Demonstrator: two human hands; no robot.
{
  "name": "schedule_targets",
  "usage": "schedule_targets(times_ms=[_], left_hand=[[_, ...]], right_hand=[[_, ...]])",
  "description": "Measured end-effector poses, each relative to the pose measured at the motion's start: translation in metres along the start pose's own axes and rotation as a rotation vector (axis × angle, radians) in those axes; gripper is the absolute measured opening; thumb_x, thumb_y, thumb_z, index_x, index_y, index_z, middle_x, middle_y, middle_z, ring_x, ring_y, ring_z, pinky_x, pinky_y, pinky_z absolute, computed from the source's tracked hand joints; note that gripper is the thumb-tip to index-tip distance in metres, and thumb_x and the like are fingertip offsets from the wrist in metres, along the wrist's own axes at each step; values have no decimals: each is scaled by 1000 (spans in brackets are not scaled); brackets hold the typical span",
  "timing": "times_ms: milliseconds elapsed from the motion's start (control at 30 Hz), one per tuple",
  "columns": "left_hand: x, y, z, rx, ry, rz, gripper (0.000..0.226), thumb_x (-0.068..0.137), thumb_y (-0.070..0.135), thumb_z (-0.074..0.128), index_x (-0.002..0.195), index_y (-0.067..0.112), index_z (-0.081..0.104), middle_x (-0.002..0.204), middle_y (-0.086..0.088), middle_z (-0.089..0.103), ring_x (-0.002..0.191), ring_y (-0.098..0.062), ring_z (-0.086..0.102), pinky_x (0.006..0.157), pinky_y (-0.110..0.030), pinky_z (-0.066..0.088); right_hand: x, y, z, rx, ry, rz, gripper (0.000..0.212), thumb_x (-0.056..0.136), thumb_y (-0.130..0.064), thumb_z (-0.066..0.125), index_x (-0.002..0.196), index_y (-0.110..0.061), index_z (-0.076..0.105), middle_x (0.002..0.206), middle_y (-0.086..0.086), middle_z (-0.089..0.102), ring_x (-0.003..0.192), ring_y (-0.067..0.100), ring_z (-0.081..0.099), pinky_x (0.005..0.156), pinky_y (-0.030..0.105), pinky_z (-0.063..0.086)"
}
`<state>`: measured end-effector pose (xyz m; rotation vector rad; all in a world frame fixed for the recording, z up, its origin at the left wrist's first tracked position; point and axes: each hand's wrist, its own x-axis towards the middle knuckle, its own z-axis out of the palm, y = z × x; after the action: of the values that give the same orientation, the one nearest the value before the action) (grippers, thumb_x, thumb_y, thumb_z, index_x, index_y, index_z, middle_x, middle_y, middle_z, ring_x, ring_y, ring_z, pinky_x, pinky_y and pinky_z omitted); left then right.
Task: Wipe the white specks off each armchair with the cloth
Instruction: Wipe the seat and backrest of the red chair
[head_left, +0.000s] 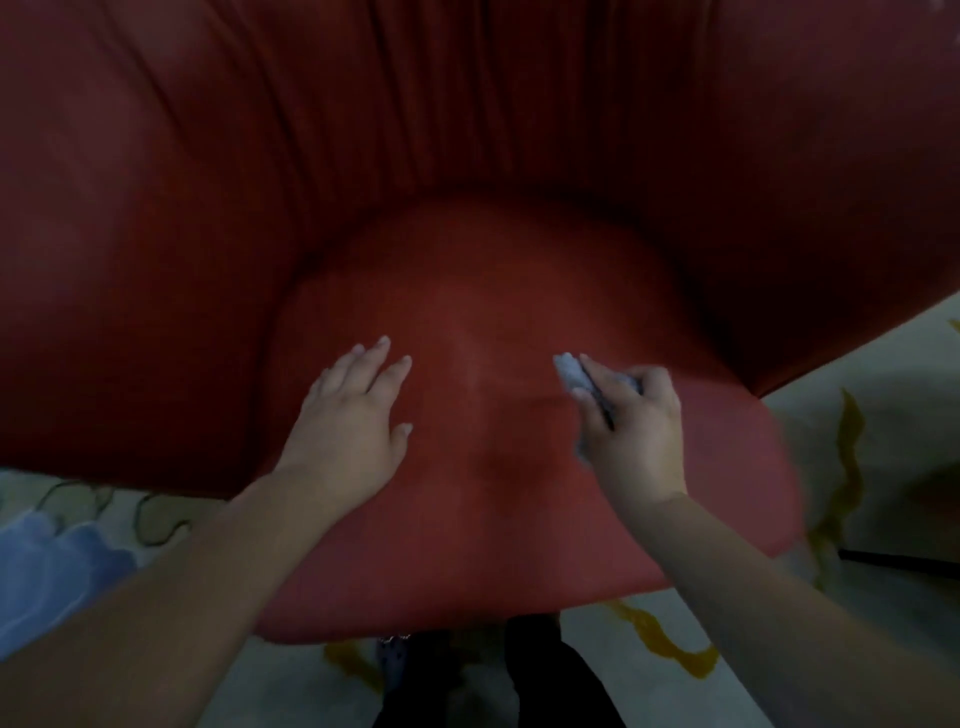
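On armchair (467, 156) seat: left hand (348, 431) flat, fingers spread, bracing; right hand (631, 421) fingers clenched around bunched cloth (569, 374), apparently for wiping.

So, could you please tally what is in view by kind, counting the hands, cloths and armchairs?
hands: 2, the left hand flat on the seat, the right hand holding the cloth
cloth: 1, the pale cloth
armchair: 1, the red armchair
Total: 4
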<state>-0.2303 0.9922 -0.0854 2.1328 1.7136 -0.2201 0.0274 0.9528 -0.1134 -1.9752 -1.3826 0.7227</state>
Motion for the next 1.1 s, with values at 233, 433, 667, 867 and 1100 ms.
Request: schedule_targets(times_ms=[233, 433, 667, 867, 1100], left_hand=[[-66, -7, -124, 30, 193, -53, 65, 88, 32, 62, 147, 18, 38, 155, -3, 32, 144, -25, 23, 115, -47, 26], [-124, -27, -186, -24, 299, -191, 64, 89, 31, 60, 147, 18, 38, 156, -4, 30, 144, -25, 21, 116, -48, 24], [-152, -91, -221, -151, 346, -301, 65, 90, 33, 61, 148, 19, 35, 157, -5, 25, 144, -27, 17, 117, -46, 20], [-129, -179, -239, -288, 237, -214, 67, 92, 37, 58, 151, 29, 27, 160, 3, 13, 146, -17, 12, 115, -39, 20], [-76, -250, -253, -375, 37, -3, 71, 94, 30, 57, 153, 34, 17, 156, -4, 28, 135, -22, 40, 108, -35, 35]], right_hand=[[8, -124, -49, 133, -8, -55, 34, 90, -27, 62, 123, -31, 62, 105, -7, 43, 95, 7, 49, 91, 19, 44], [0, -203, -71, 235, -80, -51, 33, 90, -26, 63, 122, -31, 62, 101, -9, 43, 82, -2, 52, 73, -4, 36], [-10, -274, -47, 284, -127, -78, 31, 91, -24, 62, 121, -29, 63, 100, -11, 42, 81, -19, 48, 67, -6, 35], [-23, -325, 21, 305, -62, -39, 31, 90, -25, 63, 120, -31, 63, 101, -8, 45, 85, -8, 50, 75, -3, 37], [-54, -368, 117, 369, 40, 110, 32, 90, -26, 62, 121, -33, 63, 102, -9, 46, 88, -4, 51, 77, -1, 38]])
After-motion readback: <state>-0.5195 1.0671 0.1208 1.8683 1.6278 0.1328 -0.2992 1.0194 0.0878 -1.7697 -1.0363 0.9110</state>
